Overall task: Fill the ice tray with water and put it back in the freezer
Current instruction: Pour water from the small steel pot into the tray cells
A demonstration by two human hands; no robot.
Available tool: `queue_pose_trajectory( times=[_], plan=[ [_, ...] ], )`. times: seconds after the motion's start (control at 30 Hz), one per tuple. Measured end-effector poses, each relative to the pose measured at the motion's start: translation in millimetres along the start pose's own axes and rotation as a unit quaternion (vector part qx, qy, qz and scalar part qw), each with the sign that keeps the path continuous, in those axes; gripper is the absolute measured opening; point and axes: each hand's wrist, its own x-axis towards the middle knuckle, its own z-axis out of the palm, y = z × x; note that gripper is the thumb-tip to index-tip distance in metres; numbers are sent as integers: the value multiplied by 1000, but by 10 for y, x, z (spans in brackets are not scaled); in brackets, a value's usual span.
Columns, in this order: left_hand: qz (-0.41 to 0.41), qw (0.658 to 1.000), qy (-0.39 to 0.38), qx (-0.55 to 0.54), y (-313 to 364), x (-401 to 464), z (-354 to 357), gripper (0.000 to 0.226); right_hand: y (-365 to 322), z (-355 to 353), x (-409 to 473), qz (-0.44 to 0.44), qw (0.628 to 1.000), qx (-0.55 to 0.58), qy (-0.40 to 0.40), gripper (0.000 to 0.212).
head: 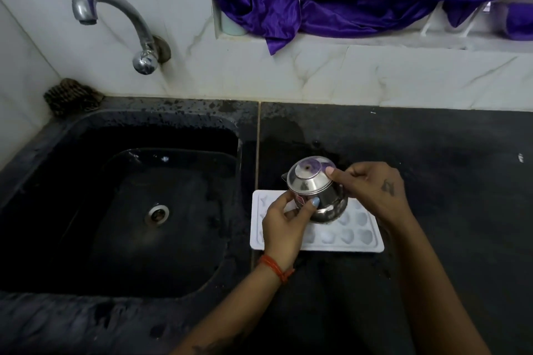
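A white ice tray (360,236) with heart-shaped cells lies flat on the black counter (432,181), just right of the sink. A small steel pot (313,184) is held above the tray, tipped over with its base facing up and toward me. My left hand (284,228) grips the pot's lower side, thumb on the steel. My right hand (372,189) holds the pot from the right, thumb pressed on its base edge. The pot and my left hand hide the tray's left and middle cells. Whether water lies in the cells, I cannot tell.
A black sink (57,150) with a steel drain (158,214) fills the left half. A chrome tap (115,16) juts from the tiled wall above it. A scrub pad (72,96) sits at the sink's back left corner. Purple cloth (331,0) hangs over the window ledge.
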Motion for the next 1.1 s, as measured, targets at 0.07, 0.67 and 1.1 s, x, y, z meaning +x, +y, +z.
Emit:
queue_pose_trajectory(
  times=[0.07, 0.67, 1.1],
  plan=[
    [-4, 1000, -1, 1, -31, -75, -26, 16, -22, 12, -84, -3, 1000, -21, 6, 40],
    [-66, 996, -57, -6, -151, -103, -294, 23, -297, 256, -308, -19, 988, -151, 32, 50],
    [-22, 999, -38, 4, -118, -102, -245, 27, -100, 204, -317, 1, 998, -51, 33, 46]
  ],
)
